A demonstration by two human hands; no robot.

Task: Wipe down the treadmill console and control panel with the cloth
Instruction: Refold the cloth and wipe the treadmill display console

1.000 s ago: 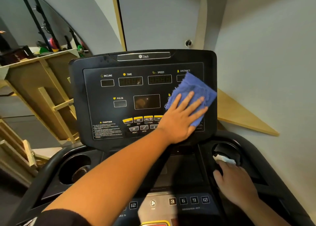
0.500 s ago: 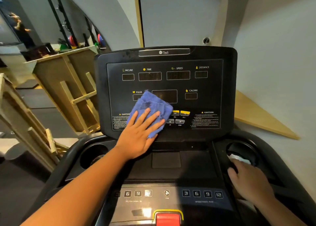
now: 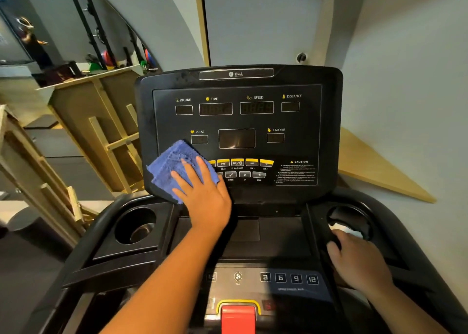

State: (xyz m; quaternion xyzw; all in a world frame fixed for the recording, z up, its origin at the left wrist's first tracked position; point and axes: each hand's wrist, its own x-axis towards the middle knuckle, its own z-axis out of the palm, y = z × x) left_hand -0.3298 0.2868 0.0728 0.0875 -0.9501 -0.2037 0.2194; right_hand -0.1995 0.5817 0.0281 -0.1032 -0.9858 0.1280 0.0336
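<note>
The black treadmill console stands upright in front of me, with display windows above and yellow and grey buttons below. My left hand presses a folded blue cloth flat against the console's lower left corner, fingers spread over it. The lower control panel with number keys lies under my left forearm. My right hand rests on the rim of the right cup holder, fingers bent over the edge beside a white scrap.
A left cup holder sits below the cloth. A red safety key is at the bottom centre. Wooden frames lean at the left. A grey wall and a wooden panel are close on the right.
My left hand has swept the blue cloth from the console's right side across the buttons to its lower left corner. My right hand has stayed at the right cup holder.
</note>
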